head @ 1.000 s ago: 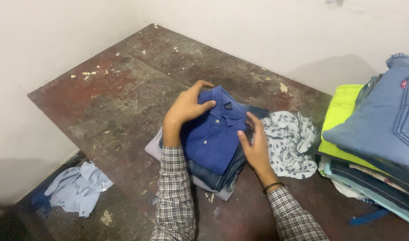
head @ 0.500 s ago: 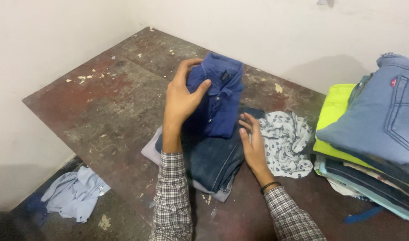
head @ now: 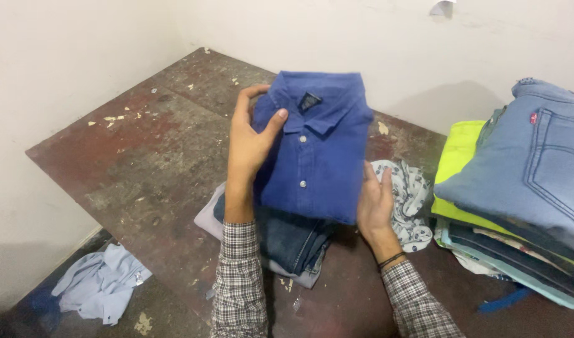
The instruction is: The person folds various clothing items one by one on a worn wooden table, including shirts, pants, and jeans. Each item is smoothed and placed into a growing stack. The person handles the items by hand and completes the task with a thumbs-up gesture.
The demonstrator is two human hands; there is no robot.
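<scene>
On the floor at the far left lies a crumpled pale blue garment [head: 98, 283], below the edge of the worn reddish tabletop [head: 143, 144]. Further right, the left hand [head: 249, 141] has its grip closed on the upper left edge of a folded blue shirt [head: 321, 150], thumb across the front near the collar, fingers behind. The shirt is held up off the tabletop, tilted toward the camera, collar at the top and 2 white buttons showing. Beneath it sits a small stack: folded dark jeans [head: 293, 238] on a grey folded piece [head: 209, 219]. The right hand [head: 376, 203] steadies the shirt's lower right edge with an open palm and fingers pointing up, not clenched.

Judging from this, the step in hand is lifting the folded shirt clear of the stack; the next move would need both hands to keep the fold flat.

Right of that hand a white patterned cloth [head: 411, 200] lies bunched, then a tall pile of folded clothes [head: 518, 206], cut off by the right edge. The left fingertips are hidden behind the shirt, and how the shirt's back is folded cannot be seen.
</scene>
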